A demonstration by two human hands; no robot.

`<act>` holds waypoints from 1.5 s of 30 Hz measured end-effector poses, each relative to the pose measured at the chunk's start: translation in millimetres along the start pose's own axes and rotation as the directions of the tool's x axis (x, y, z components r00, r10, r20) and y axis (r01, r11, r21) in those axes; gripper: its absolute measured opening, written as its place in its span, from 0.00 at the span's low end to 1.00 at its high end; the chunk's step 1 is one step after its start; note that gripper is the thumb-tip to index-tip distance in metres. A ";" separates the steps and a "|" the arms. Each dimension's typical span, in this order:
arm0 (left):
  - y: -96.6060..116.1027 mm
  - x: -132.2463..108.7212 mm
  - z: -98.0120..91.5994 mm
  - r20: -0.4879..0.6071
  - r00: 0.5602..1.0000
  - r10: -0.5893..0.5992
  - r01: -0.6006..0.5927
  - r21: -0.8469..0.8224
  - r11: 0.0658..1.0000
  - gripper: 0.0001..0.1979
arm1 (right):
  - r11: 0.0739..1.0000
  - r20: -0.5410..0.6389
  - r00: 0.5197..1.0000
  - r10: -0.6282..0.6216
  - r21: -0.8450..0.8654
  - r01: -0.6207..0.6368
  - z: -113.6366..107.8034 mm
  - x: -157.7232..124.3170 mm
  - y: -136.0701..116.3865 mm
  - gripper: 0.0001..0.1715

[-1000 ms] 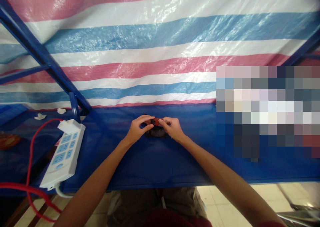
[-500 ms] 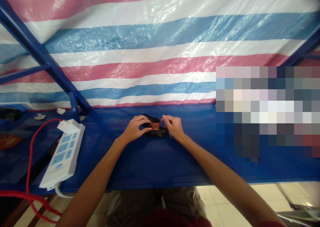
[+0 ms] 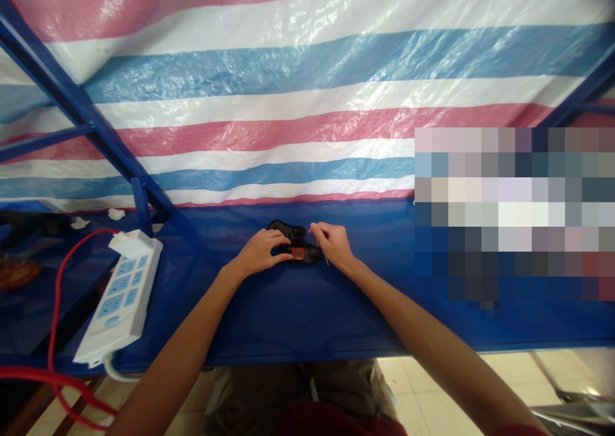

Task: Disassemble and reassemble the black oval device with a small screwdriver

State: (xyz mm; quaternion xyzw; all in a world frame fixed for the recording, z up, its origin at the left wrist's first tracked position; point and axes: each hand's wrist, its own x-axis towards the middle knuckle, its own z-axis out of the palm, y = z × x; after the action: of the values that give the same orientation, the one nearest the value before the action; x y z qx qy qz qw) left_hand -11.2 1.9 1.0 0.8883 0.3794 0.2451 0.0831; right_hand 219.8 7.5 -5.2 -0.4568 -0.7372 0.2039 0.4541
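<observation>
The left hand [image 3: 259,251] curls firmly over a flat black plastic casing with an orange insert [image 3: 298,253], pinning it steady (a good brace for fine work), while the right hand [image 3: 334,244] pinches a thin pointed pick [image 3: 327,260] just beside it.

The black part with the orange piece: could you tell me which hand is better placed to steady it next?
Probably the left: the left hand is wrapped around the end of the black part, while the right hand pinches a thin pin beside it.
</observation>
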 end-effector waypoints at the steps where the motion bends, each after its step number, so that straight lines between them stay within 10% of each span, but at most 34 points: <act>1: 0.9 0.1 -0.5 -0.026 1.000 -0.008 0.009 0.009 1.000 0.13 | 1.000 0.006 1.000 -0.011 -0.014 0.011 0.1 0.1 -0.1 0.23; 15: -2.0 0.9 0.5 0.083 0.996 -0.046 0.056 -0.126 0.990 0.11 | 0.951 0.175 0.955 -0.238 -0.156 0.266 10.3 -2.2 16.4 0.12; 28: 2.1 1.0 -1.7 0.088 0.994 -0.064 0.074 -0.106 0.992 0.14 | 0.944 0.172 0.975 -0.142 -0.273 0.186 7.4 -0.2 15.7 0.07; 35: 6.2 2.9 -6.7 -0.262 0.964 -0.034 0.047 0.041 0.998 0.16 | 0.998 0.068 0.996 -0.062 -0.019 0.064 0.8 4.6 6.5 0.04; 45: 4.8 1.7 -11.0 -0.235 0.972 0.024 0.023 0.197 0.980 0.29 | 0.769 0.182 0.968 0.173 0.590 -0.248 0.2 9.6 3.9 0.19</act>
State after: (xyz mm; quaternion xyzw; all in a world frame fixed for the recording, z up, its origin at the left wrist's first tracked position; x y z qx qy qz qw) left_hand -12.6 -0.7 12.8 0.8569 0.4088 0.3098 -0.0516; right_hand 219.9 17.7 -3.4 -0.3535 -0.6019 0.5059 0.5068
